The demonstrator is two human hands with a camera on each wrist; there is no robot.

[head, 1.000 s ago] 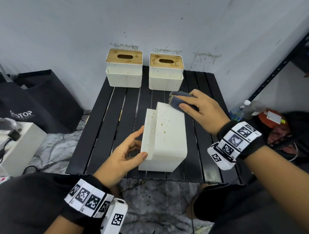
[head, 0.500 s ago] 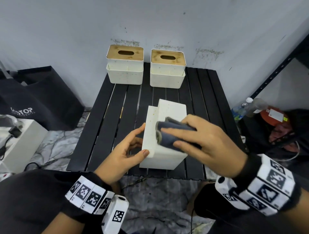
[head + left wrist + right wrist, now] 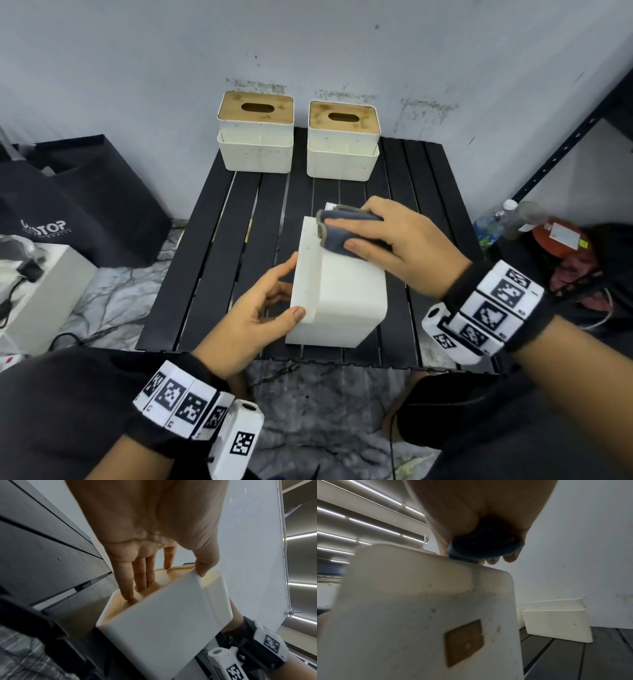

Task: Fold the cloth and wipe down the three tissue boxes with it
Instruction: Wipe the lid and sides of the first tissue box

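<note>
A white tissue box (image 3: pixel 342 294) lies on its side in the middle of the black slatted table (image 3: pixel 212 257). My left hand (image 3: pixel 270 301) holds it, fingers (image 3: pixel 126 585) flat against the wooden lid and thumb over the near top edge. My right hand (image 3: pixel 394 240) grips a folded dark blue cloth (image 3: pixel 339 229) and presses it onto the far end of the box's upper face. From the right wrist, the cloth (image 3: pixel 486 545) sits bunched under the fingers at the box's (image 3: pixel 419 615) top edge. Two more tissue boxes (image 3: pixel 256 137) (image 3: pixel 343 144) stand upright at the table's back.
A black bag (image 3: pixel 78 205) and a white box (image 3: pixel 41 291) sit on the marble floor to the left. To the right are a plastic bottle (image 3: pixel 493 222), a red item (image 3: pixel 561 240) and a dark shelf frame (image 3: pixel 565 147). The wall is close behind the table.
My right hand slid the cloth from the box's far end toward me, then back to the far end. My left hand kept its hold on the box.
</note>
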